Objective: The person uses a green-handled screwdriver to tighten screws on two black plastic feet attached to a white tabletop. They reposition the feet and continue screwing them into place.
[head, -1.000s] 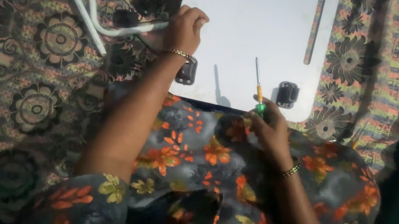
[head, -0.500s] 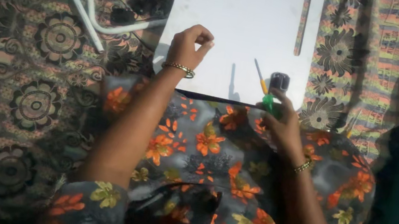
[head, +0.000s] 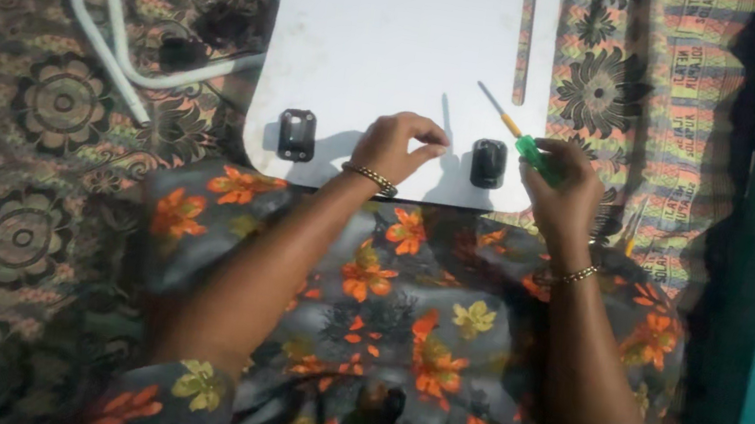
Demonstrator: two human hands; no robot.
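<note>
One screwdriver (head: 518, 135), green handle and slim shaft, gripped in my closed right hand (head: 561, 191) at the near right corner of the white board (head: 402, 38), tip raised over the panel. My left hand (head: 394, 145) rests at the board's near edge between two black brackets (head: 297, 134) (head: 489, 163), fingertips pinched together; whether they hold something small I cannot tell. Advisable: seat the tip squarely, keep the shaft upright, steady the board. One white tube frame (head: 119, 18) lies off the board's left edge on one patterned floor cloth (head: 16, 191).

Dark floral garment (head: 382, 321) with orange flowers; bangles (head: 372, 178) on both wrists.
</note>
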